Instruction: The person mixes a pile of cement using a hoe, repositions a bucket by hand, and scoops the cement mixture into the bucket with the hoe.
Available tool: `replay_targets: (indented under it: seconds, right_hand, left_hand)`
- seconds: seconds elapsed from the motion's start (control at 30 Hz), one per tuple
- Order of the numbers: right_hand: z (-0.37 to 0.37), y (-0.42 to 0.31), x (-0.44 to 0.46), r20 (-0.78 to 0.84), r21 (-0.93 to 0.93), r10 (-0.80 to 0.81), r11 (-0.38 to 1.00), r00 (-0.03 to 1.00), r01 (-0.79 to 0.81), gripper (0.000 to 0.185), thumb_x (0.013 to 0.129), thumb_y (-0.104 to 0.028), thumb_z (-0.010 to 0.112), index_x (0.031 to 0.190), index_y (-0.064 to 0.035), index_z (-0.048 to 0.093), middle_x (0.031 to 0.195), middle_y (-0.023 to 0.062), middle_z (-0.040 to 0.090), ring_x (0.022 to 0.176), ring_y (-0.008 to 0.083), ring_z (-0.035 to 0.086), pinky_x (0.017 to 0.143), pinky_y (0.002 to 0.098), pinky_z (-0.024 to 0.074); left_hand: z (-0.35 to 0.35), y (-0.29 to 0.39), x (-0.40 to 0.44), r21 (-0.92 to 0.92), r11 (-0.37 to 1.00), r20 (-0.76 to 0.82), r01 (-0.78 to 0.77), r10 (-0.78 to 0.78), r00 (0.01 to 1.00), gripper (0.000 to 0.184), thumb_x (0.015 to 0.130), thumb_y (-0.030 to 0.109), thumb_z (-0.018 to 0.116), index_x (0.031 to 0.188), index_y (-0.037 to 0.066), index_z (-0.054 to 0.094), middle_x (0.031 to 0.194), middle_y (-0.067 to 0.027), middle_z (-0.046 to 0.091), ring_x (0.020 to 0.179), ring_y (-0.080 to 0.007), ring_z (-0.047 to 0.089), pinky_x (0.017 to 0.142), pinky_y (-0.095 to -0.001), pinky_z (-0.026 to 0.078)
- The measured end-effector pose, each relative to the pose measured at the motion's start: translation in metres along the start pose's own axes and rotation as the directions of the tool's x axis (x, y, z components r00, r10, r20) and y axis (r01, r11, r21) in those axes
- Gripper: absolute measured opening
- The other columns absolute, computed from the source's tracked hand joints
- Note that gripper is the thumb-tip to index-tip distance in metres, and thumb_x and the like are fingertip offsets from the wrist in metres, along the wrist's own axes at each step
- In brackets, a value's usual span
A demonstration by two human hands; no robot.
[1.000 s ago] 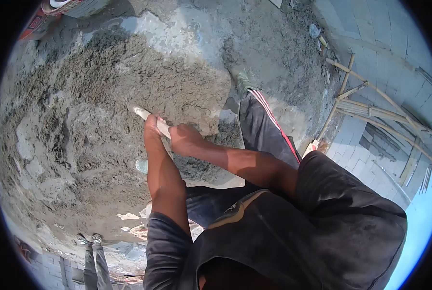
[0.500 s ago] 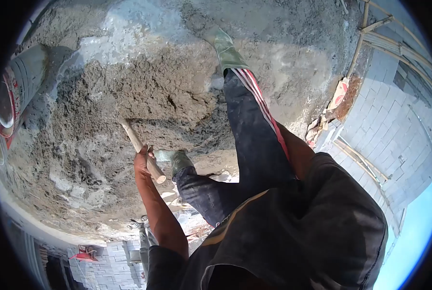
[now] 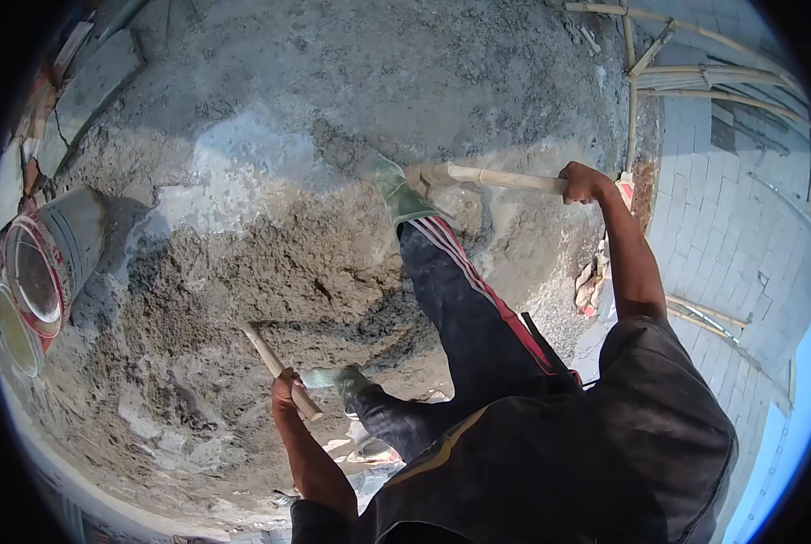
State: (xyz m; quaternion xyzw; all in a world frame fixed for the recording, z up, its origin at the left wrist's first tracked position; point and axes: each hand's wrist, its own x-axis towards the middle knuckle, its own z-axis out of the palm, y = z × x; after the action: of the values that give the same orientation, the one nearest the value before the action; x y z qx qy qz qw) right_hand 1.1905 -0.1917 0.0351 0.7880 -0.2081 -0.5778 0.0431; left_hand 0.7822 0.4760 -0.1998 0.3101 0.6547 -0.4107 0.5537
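Observation:
My left hand (image 3: 285, 388) is closed around a short wooden handle (image 3: 267, 352), whose far end reaches the wet, lumpy mortar (image 3: 269, 263). What is fixed to that end cannot be made out. On the other side, my right hand (image 3: 587, 183) grips the end of a second, longer wooden handle (image 3: 514, 179). This one points toward my forward green rubber boot (image 3: 396, 190) and widens beside it; its head is not clear. My other boot (image 3: 333, 379) stands in the mortar close to my left hand.
White buckets with red rims (image 3: 38, 281) stand at the left edge. Broken boards (image 3: 92, 100) lie behind them. Bamboo poles (image 3: 630, 82) and a grey block surface (image 3: 713, 208) border the right side. Torn paper sacks (image 3: 591, 281) lie beside the mortar.
My right hand has come into view, holding the longer handle. The view has shifted, so my left hand and its handle appear lower, and more of the buckets shows.

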Motion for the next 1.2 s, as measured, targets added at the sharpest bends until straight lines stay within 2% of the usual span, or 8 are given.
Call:
replay_targets:
  seconds: [0.33,0.53,0.63,0.77,0.83,0.97,1.03,1.2]
  right_hand:
    - [-0.038,-0.012,0.11,-0.239,0.357,-0.036,0.926,0.97,0.122,0.031,0.07,-0.013,0.066,0.099,-0.0026,0.066,0.059,0.0084,0.058,0.049,0.0198,0.058,0.044,0.0323,0.0439]
    - [-0.017,-0.163,0.023,-0.719,-0.535,-0.41,0.842,0.562,-0.07,0.045,0.087,-0.022,0.063,0.129,-0.0052,0.055,0.125,0.0184,0.058,0.114,0.0356,0.056,0.091,0.0488,0.0449]
    - [0.126,-0.284,-0.045,-0.351,0.134,-0.585,0.741,0.731,0.658,0.066,0.089,-0.034,0.065,0.138,0.0041,0.043,0.131,0.0264,0.054,0.124,0.0342,0.052,0.1,0.0411,0.0429]
    - [0.34,-0.401,-0.137,0.591,0.578,-0.552,0.799,0.588,0.168,0.087,0.088,-0.044,0.067,0.15,-0.0053,0.021,0.132,0.0168,0.051,0.117,0.0238,0.053,0.093,0.0381,0.0444]
    - [0.455,-0.41,-0.132,0.559,0.678,-0.695,0.697,0.453,0.234,0.078,0.086,-0.03,0.07,0.145,-0.0021,0.028,0.11,0.0147,0.056,0.091,0.0215,0.061,0.073,0.036,0.0505]
    - [0.452,-0.363,-0.132,0.558,0.433,-0.507,0.853,0.657,0.291,0.051,0.079,-0.007,0.063,0.124,0.0041,0.041,0.079,0.0098,0.055,0.051,0.0153,0.054,0.044,0.0319,0.045]
    - [0.44,-0.279,-0.108,0.517,0.271,-0.447,0.894,0.73,0.356,0.051,0.074,-0.008,0.064,0.119,0.0042,0.045,0.077,0.0094,0.057,0.056,0.0178,0.058,0.049,0.0319,0.0479]
    - [0.387,-0.156,-0.189,0.375,-0.267,-0.259,0.889,0.89,0.371,0.044,0.071,-0.014,0.067,0.108,0.0011,0.05,0.093,0.0278,0.065,0.09,0.0426,0.066,0.077,0.0475,0.0521]
  left_hand:
    - [0.0,-0.001,0.005,-0.034,0.999,-0.039,0.003,-0.004,0.999,0.015,0.085,0.019,0.061,0.081,0.008,0.051,0.061,-0.0031,0.051,0.045,-0.0161,0.048,0.044,-0.0307,0.045]
    - [0.003,0.014,0.05,-0.056,0.996,-0.074,-0.077,0.072,0.995,0.024,0.088,0.026,0.066,0.084,0.006,0.054,0.059,-0.0035,0.05,0.044,-0.0165,0.049,0.04,-0.0304,0.043]
    - [0.002,0.022,0.072,-0.029,0.993,-0.139,-0.114,0.109,0.984,0.03,0.087,0.03,0.068,0.087,0.002,0.057,0.061,-0.0063,0.056,0.046,-0.0194,0.052,0.045,-0.0365,0.045]
    - [0.016,0.03,0.057,-0.259,0.949,-0.155,-0.179,0.142,0.978,0.032,0.091,0.028,0.065,0.101,-0.001,0.056,0.066,-0.007,0.06,0.049,-0.0182,0.055,0.045,-0.0322,0.047]
    - [0.02,0.023,0.07,-0.378,0.903,-0.155,-0.205,0.156,0.975,0.026,0.09,0.027,0.066,0.095,0.002,0.059,0.064,-0.0071,0.059,0.047,-0.0189,0.053,0.044,-0.0344,0.046]
    - [0.06,-0.025,0.06,-0.353,0.892,-0.265,-0.282,0.194,0.944,0.02,0.084,0.015,0.066,0.08,-0.003,0.058,0.059,-0.0089,0.056,0.046,-0.021,0.053,0.043,-0.0379,0.044]
    - [0.137,-0.094,0.082,-0.391,0.736,-0.505,-0.553,0.331,0.797,0.027,0.082,0.011,0.066,0.099,-0.005,0.053,0.068,-0.0107,0.058,0.049,-0.0203,0.056,0.043,-0.035,0.044]
    - [0.22,-0.182,-0.055,-0.829,0.55,-0.051,-0.102,0.107,0.993,0.015,0.081,0.006,0.062,0.092,0.003,0.051,0.061,-0.006,0.051,0.043,-0.0176,0.05,0.042,-0.0351,0.043]
